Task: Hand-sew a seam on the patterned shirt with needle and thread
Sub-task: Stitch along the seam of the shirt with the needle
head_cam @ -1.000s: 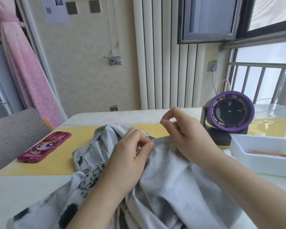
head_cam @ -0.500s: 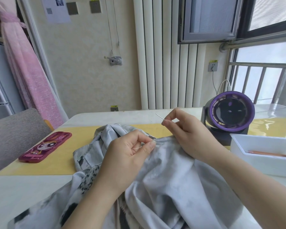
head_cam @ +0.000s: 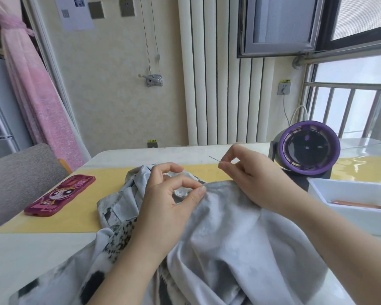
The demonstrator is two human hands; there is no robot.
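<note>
**White table by the window, shirt bunched for sewing**

White tabletop (head_cam: 31,249) with a yellow mat (head_cam: 59,219) across it fills the lower view, and the patterned shirt (head_cam: 218,227) lies crumpled on both, from the centre down to 6 o'clock. Its pale grey inner side faces up, and dark print shows along the folds at 7 o'clock.

The left hand (head_cam: 169,199) rests on the cloth, thumb and forefinger pinching a raised edge of the fabric at the middle of the view. At 1 o'clock from that pinch, the right hand (head_cam: 255,177) hovers above the shirt with thumb and forefinger closed on the needle (head_cam: 213,158), whose free end points toward 10 o'clock. The thread is too fine to make out.

A maroon cartoon phone case (head_cam: 59,195) lies on the mat at 9 o'clock of the shirt. A purple-rimmed desk fan (head_cam: 306,148) stands at 2 o'clock, and a white tray (head_cam: 350,190) sits at 3 o'clock, with a slim copper-coloured item (head_cam: 356,203) in it. A white column radiator (head_cam: 207,84) rises at 12 o'clock, and a pink curtain (head_cam: 37,95) hangs at 10 o'clock.
</note>
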